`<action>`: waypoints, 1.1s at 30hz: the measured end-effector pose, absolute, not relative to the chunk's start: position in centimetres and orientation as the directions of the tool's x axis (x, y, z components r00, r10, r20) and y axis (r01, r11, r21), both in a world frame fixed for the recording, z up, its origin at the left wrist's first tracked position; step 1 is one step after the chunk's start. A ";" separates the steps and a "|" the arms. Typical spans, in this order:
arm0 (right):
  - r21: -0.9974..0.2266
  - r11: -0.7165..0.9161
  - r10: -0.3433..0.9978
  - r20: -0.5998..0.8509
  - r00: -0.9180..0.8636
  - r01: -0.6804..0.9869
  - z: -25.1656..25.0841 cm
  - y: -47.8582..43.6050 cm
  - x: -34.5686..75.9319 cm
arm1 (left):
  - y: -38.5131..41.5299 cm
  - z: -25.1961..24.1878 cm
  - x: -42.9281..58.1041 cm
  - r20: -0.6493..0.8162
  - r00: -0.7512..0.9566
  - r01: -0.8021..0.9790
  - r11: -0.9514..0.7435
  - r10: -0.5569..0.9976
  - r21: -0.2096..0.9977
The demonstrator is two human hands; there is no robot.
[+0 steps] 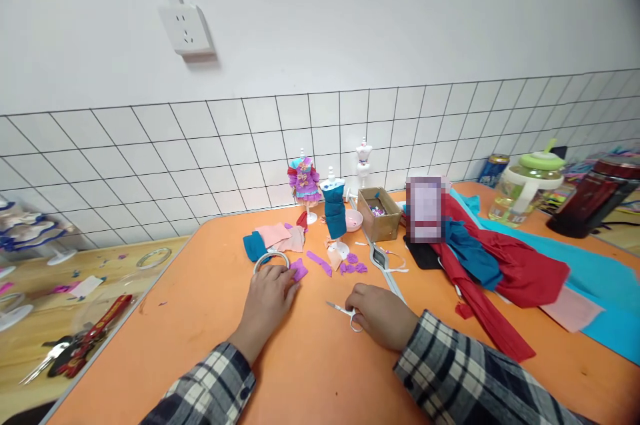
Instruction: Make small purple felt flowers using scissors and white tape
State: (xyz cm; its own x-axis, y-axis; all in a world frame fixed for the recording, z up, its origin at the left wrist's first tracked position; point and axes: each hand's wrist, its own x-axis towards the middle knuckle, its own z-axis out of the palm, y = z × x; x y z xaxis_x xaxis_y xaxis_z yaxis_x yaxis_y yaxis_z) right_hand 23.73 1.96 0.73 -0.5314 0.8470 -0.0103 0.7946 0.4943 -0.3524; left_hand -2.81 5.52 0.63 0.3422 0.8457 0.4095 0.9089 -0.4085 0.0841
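Observation:
On the orange table, my left hand (267,299) has its fingers curled over the near edge of a pale ring (273,255) that looks like a roll of tape; the ring's near part is hidden. A purple cloth piece (299,269) lies by the fingertips. My right hand (383,313) grips small silver scissors (340,308), their tips pointing left. Beyond the hands stand a small mannequin wrapped in teal cloth (335,210) and one in a purple ruffled dress (304,181). Pink cloth scraps (274,233), a purple strip (319,263) and purple bits (353,267) lie in front.
Behind are a bare white mannequin (363,159), a pink bowl (354,219) and a cardboard box (379,215). A grey zipper (383,263) lies near my right hand. Red cloth (520,265), a jug (525,188) and a dark red flask (595,198) fill the right side.

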 end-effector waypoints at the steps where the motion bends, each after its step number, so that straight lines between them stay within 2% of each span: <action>1: -0.366 0.489 0.850 -0.006 -0.527 0.792 0.8 2.0 23.8 | 5.9 0.8 -2.4 0.417 0.333 0.918 -0.391 0.846 0.061; 3: -0.384 0.471 0.861 0.005 -0.509 0.794 0.9 2.0 24.1 | 6.6 1.0 -2.0 0.406 0.337 0.917 -0.393 0.850 0.062; 5: -0.388 0.448 0.878 0.020 -0.478 0.806 0.9 2.2 24.3 | 7.0 1.0 -2.0 0.403 0.315 0.903 -0.403 0.859 0.152; 6: -0.385 0.435 0.887 0.027 -0.461 0.814 0.9 2.4 24.5 | 7.1 1.0 -2.2 0.408 0.278 0.885 -0.397 0.869 0.243; 8: -0.381 0.414 0.901 0.041 -0.432 0.826 0.9 2.7 24.9 | 6.8 0.9 -2.4 0.385 0.158 0.791 -0.350 0.909 0.501; 10: -0.397 0.402 0.910 0.072 -0.408 0.825 0.9 3.1 25.1 | 6.2 0.6 -2.5 0.275 0.057 0.588 -0.255 0.960 0.767; 11: -0.421 0.405 0.911 0.106 -0.399 0.812 0.9 3.3 25.1 | 5.7 0.5 -2.4 0.204 0.048 0.464 -0.203 0.978 0.862; 14: -0.580 0.421 0.906 0.240 -0.348 0.697 0.9 3.3 24.7 | 4.3 0.2 -1.3 0.053 0.129 0.181 -0.076 0.990 0.981; 17: -0.779 0.416 0.898 0.270 -0.348 0.469 0.9 2.5 23.8 | 2.9 0.1 0.5 -0.017 0.260 0.126 -0.017 0.965 0.992; 19: -0.787 0.480 0.848 0.301 -0.436 0.388 1.1 1.7 23.1 | 2.3 0.3 1.5 -0.029 0.308 0.142 -0.015 0.951 0.990; 22: -0.651 0.629 0.758 0.391 -0.522 0.425 1.3 0.7 22.2 | 1.9 1.0 2.2 -0.028 0.319 0.179 -0.031 0.947 0.983; 24: -0.630 0.623 0.774 0.407 -0.485 0.464 1.4 0.6 21.8 | 1.8 1.4 2.1 -0.030 0.344 0.227 -0.052 0.939 0.973; 30: -0.801 0.430 0.895 0.319 -0.311 0.415 0.7 1.8 22.4 | 1.0 2.1 1.2 -0.022 0.502 0.439 -0.232 0.865 0.868; 33: -0.810 0.386 0.897 0.219 -0.384 0.440 0.4 2.0 22.7 | -0.9 2.8 0.9 -0.073 0.634 0.570 -0.401 0.770 0.717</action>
State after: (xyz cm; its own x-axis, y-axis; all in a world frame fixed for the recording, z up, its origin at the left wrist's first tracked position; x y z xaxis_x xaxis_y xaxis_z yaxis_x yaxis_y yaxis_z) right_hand 22.67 2.02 0.37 -0.3843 0.8969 0.2188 0.4403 0.3863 -0.8105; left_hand 0.93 -0.92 2.82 0.6335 0.7703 -0.0730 0.5702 -0.4011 0.7169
